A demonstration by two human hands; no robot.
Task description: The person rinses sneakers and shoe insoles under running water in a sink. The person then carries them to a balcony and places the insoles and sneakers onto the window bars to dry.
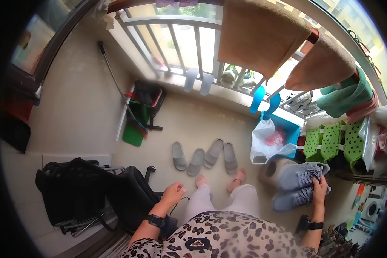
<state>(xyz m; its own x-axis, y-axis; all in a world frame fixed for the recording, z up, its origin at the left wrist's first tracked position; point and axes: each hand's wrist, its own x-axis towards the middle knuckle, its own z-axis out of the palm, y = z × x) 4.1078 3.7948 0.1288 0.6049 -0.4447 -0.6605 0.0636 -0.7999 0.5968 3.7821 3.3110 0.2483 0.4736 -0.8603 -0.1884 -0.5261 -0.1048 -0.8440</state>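
My right hand [319, 189] is closed on a pair of grey lace-up sneakers [299, 176], gripping them at one end near the laces, off to the right. My left hand [173, 193] hangs above the floor left of my legs, its fingers curled and partly hidden; whether it holds anything is unclear. Two pairs of grey slippers [213, 153] lie on the floor in front of my feet. Behind the sneakers is a brownish rounded object [268, 171], partly hidden by them.
A blue bin [292, 131] with a white plastic bag [264, 139] stands beyond the sneakers, beside green baskets [331, 139]. Black chair [133, 189] at left; broom [112, 73] and green dustpan [134, 129] by the wall. Towels [262, 36] hang over the railing; more shoes line the ledge.
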